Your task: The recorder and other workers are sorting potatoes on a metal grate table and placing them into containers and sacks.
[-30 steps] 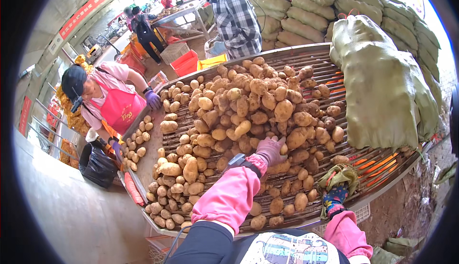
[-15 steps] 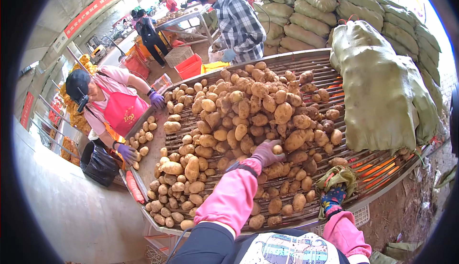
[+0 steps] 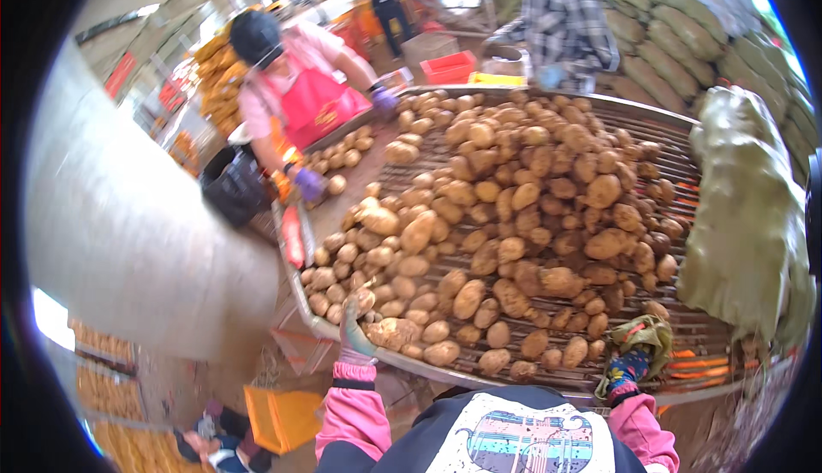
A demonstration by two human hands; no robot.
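At the near left rim of the slatted table (image 3: 702,280), my left hand (image 3: 354,340) wears a pale glove. Its blurred fingers point up, thumb apart, beside a potato (image 3: 363,301) at the fingertips; I see no firm grip on it. My right hand (image 3: 627,370), in a dark patterned glove, is closed on a bunched green sack cloth (image 3: 644,340) at the near right edge. Between my hands and beyond them spreads a big heap of soil-covered potatoes (image 3: 548,190), piled highest toward the right.
A bulging green sack (image 3: 741,216) lies on the table's right side. Across the left corner, a person in a pink apron (image 3: 321,113) reaches among potatoes with purple gloves. Another person in a checked shirt (image 3: 561,23) stands beyond the far rim. An orange crate (image 3: 287,417) sits below left.
My left hand has moved from the middle of the heap, where it held a small potato, to the near left rim. The view has swung left. My right hand still grips the cloth.
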